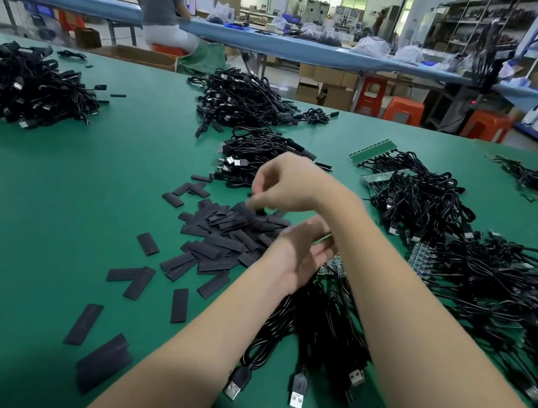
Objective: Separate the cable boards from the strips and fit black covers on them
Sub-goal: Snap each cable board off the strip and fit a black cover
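**Reaching for a cover while the strip waits**

We see the right hand (284,185) stretched across to the heap of black covers (229,232) near the middle of the green tabletop (55,191), fingers curled down and pinching at a cover on top of the heap; motion blur keeps us from saying whether the piece is already lifted. The left hand (302,253) sits just nearer, under the right forearm, palm turned up with fingers loosely curled over a strip of cable boards (331,268). Whether it actually grips the strip we cannot tell, since the hand hides the contact. We judge the strip is kept close so the next board can take its cover at once.

The strip's cables (312,327) trail toward the near edge, their USB plugs (298,389) lying flat. More covers lie scattered toward the near left corner. To the right, a large tangle of unprocessed strips (460,258) crowds the working spot, and its loops could snag a board being pulled free. Beyond the heap lies a pile of cables (260,154), possibly finished ones, with further piles at the far edge (240,99) and far left (17,89). The crossed arms leave little room for the left hand to move.
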